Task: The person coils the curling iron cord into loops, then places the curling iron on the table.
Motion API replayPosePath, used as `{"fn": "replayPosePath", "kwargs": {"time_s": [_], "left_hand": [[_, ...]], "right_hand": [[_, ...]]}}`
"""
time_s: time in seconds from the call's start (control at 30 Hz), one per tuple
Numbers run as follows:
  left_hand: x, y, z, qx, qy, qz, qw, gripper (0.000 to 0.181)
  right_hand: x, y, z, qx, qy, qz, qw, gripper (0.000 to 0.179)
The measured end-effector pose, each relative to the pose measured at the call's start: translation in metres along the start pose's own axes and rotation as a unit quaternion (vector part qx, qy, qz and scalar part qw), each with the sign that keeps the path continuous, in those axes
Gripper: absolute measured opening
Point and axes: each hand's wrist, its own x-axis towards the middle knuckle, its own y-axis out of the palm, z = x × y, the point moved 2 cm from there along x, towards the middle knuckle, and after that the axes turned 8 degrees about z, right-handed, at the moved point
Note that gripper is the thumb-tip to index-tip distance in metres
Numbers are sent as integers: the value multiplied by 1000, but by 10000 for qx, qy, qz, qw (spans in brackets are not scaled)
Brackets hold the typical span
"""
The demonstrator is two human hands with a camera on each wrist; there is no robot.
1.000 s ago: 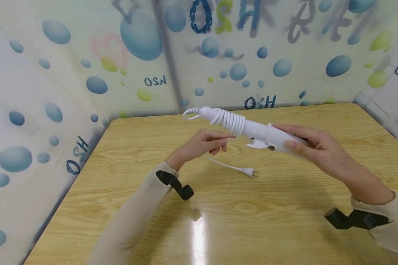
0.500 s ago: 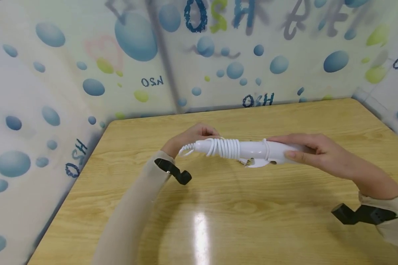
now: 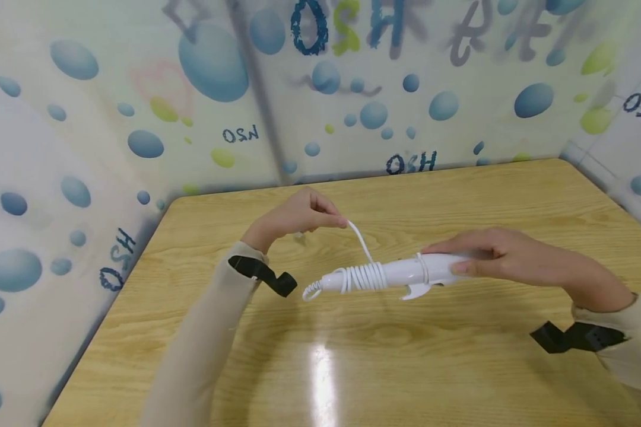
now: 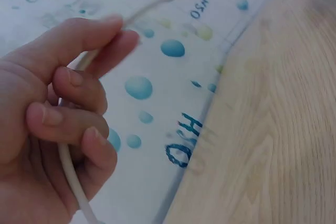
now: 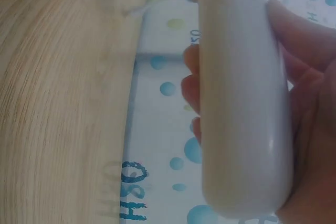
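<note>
A white curling iron (image 3: 400, 274) hangs over the table in the head view, its cord (image 3: 363, 270) wound in several turns round the tapered left end. A small curved lever (image 3: 416, 290) sticks out below its middle. My right hand (image 3: 504, 261) grips the thick right end; in the right wrist view, fingers and thumb wrap the rounded white body (image 5: 241, 103). Up and to the left, my left hand (image 3: 299, 213) pinches the free cord between thumb and forefinger. The left wrist view shows the cord (image 4: 71, 171) running through the curled fingers and across the palm.
Beneath both hands lies a wood-grain table (image 3: 406, 362) with a bright light reflection near its front. A wall sheet (image 3: 278, 89) printed with blue and green drops stands along the table's back and left edges. Black camera mounts (image 3: 262, 274) sit on both wrists.
The curling iron has come down and levelled out in my right hand. My left hand has moved up and left, drawing a stretch of cord out from the coil.
</note>
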Motion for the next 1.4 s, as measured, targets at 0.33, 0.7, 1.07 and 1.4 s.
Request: {"fn": "replayPosePath", "kwargs": {"time_s": [0.33,0.7,1.07,1.4], "left_hand": [[-10,15,-31,130,207,203,9995,17],[-35,35,-64,139,-406,-76,9990,20],[-43,62,-64,106,232,-338,9991,30],[-34,85,-24,-836,766,-102,9935,46]], "right_hand": [[15,3,-6,-872,724,313,9931,40],[23,1,-8,-1868,1404,-552,9707,43],[27,-7,-6,-2997,1388,-1697,9285,46],[17,-14,-7,-2053,1516,-2422,9361,46]]}}
